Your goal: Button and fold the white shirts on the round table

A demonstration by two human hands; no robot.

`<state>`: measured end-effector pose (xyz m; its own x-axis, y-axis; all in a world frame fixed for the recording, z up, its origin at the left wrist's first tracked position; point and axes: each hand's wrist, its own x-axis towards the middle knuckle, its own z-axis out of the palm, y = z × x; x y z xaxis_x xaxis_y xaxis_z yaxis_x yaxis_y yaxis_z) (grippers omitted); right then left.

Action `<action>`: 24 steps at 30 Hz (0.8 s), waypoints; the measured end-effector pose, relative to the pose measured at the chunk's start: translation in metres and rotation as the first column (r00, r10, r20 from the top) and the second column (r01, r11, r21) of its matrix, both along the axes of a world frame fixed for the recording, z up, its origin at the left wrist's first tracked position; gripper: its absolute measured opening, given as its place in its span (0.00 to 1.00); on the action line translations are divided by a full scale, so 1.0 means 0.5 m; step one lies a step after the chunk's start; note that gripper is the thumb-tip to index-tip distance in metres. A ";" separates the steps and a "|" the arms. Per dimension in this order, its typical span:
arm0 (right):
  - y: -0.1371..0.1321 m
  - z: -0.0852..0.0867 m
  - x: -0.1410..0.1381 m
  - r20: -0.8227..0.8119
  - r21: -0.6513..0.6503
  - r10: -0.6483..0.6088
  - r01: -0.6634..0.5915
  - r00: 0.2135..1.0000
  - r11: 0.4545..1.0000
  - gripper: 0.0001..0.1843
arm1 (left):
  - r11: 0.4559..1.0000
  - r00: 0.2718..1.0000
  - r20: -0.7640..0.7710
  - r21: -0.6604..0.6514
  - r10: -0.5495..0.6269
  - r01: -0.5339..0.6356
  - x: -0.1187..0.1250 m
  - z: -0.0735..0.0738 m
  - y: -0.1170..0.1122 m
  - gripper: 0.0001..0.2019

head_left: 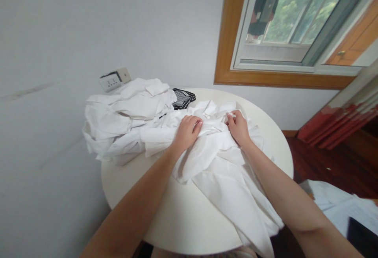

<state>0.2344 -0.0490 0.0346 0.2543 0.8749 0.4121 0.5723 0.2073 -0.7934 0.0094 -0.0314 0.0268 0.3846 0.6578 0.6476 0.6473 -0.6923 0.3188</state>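
Observation:
A crumpled white garment [224, 167], probably a shirt, lies across the round white table [177, 218], and part of it hangs over the front edge. My left hand [189, 130] pinches its cloth near the middle, fingers curled and thumb pressed in. On the right, my right hand [237, 126] grips another fold of the same garment between thumb and fingers. To the left a heap of white clothes [130, 112] is piled against the wall. A black-and-white striped cloth [183, 98] sticks out behind it.
Wall sockets [111, 81] sit just behind the heap. A wood-framed window [283, 77] is at the back right, with a red and cream curtain [327, 126] beside it. Pale cloth or paper [342, 201] and a dark flat object [362, 232] lie at lower right.

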 end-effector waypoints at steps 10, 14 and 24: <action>0.023 -0.019 0.004 -0.450 -0.051 0.017 -0.045 0.893 0.998 0.27 | 0.989 0.988 0.020 -0.002 -0.151 0.151 0.013 0.017 -0.030 0.14; 0.011 -0.012 -0.001 -0.107 0.028 0.128 -0.126 0.986 0.992 0.29 | 0.976 0.980 0.104 -0.118 -0.171 0.182 0.019 0.021 -0.038 0.18; -0.014 -0.005 -0.035 0.397 -0.127 0.571 -0.573 0.719 0.810 0.27 | 0.898 0.910 0.163 -0.165 -0.382 0.407 0.046 0.029 -0.063 0.14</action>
